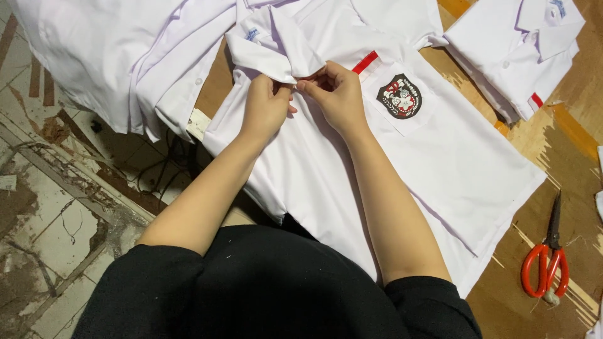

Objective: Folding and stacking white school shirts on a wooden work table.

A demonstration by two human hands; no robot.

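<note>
Right now the wooden desk (553,150) carries everything, and the largest thing on it is the white shirt (389,169) spread flat, front up, directly ahead of you. It is not yet folded: its body lies open to the hem, the chest pocket with the dark crest badge (399,96) lies in plain view, and only the collar (270,47) stands turned. A loose heap of white shirts (113,56) hangs over the desk's left edge above the tiled floor, while one folded shirt (521,44) sits at the upper right, well apart. Your left hand (264,107) and right hand (336,94) meet just below the collar at the placket, fingers pinched together on the cloth there, likely at the top button. Orange-handled scissors (548,257) lie untouched at the right.
</note>
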